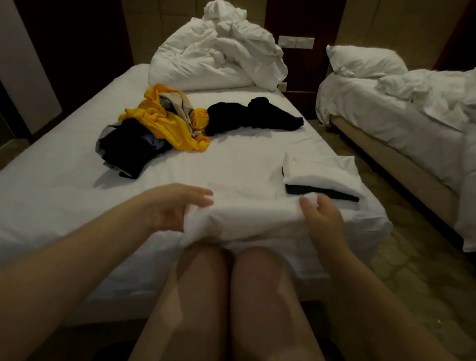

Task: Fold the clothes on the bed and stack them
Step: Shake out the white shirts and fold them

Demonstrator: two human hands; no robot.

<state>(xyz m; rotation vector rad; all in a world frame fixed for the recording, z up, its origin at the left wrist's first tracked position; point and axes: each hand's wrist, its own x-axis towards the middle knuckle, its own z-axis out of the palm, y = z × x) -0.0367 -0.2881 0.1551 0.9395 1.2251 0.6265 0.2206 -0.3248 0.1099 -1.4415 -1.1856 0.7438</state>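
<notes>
Head view: there are two beds. On the near bed (pixel 43 192), one white garment (pixel 245 218) lies across the front edge, just above the person's two bare knees (pixel 236 289). It is the only piece being handled.

The left hand (pixel 177 206) holds the garment's left end. Its fingers lie close together over the top and cloth is bunched beneath them. The thumb cannot be made out. The right hand (pixel 323 216) grips the right end, with thumb and curled fingers pinching a fold of the fabric between them.

Just beyond the right hand is one stack of two folded pieces, a white folded piece (pixel 324 170) resting on a black folded piece (pixel 319 192).

Farther back lie the unfolded clothes. One yellow garment (pixel 167 122) is tangled with a dark heap (pixel 127 149), and the number of pieces in that heap cannot be told. One black garment (pixel 251 118) lies just beside them to the right.

One crumpled white duvet (pixel 222 55) sits at the head of the bed. The second bed (pixel 394 119), to the right, carries one pillow (pixel 365 62) and rumpled white bedding.
</notes>
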